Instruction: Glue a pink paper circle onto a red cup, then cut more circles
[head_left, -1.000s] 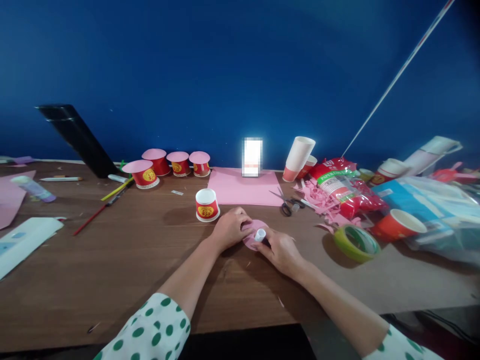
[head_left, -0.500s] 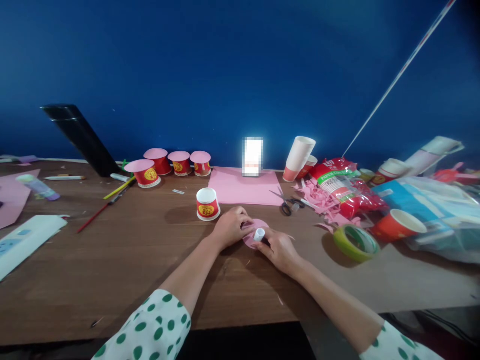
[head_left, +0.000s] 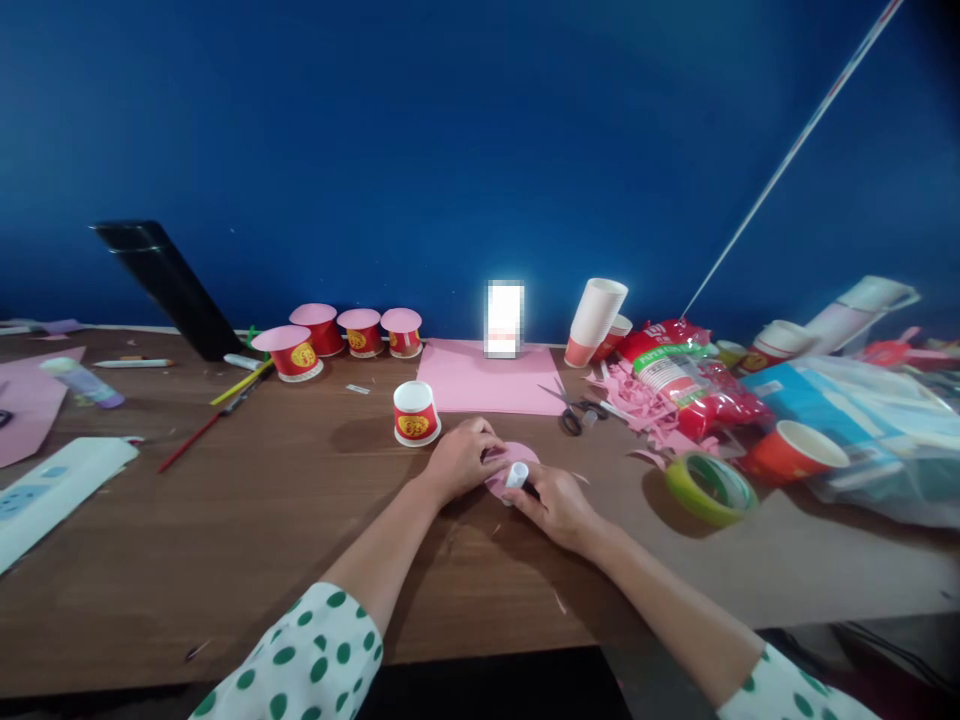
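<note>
A round piece of pink paper [head_left: 523,452] lies on the table in front of me. My left hand [head_left: 466,458] has its fingers curled over the left edge of that circle, holding it. Between the thumb and fingers of my right hand [head_left: 553,503] is a white glue stick [head_left: 517,474], tilted over the paper circle with its lower end on or close to the surface. A red and white paper cup [head_left: 416,415] stands upside down just beyond my left hand. Part of the circle is hidden by my fingers.
Several red cups topped with pink discs [head_left: 296,355] line the back left. Behind my hands lie pink sheets [head_left: 480,380] and scissors [head_left: 574,418]. Green tape [head_left: 709,490], an orange cup [head_left: 799,455], stacked cups [head_left: 596,320] and a red bag [head_left: 675,370] crowd the right.
The glue stick has shifted slightly over the paper circle and tilts more. My left hand keeps its place on the paper. The camera view has moved a little.
</note>
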